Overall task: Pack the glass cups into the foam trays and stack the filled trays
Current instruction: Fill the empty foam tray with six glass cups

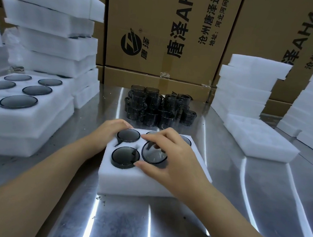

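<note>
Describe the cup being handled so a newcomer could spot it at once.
On the steel table, take the foam tray nearest the camera. In its front row, second hole from the left, sits the glass cup the right hand pinches; unlike its level neighbours, it is tilted and not fully seated.

The left hand (109, 132) and right hand (172, 159) are bare, as are both forearms (48, 168).

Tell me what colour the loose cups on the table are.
Smoky dark grey, see-through; the head view shows the cups best, clustered behind the tray.
</note>
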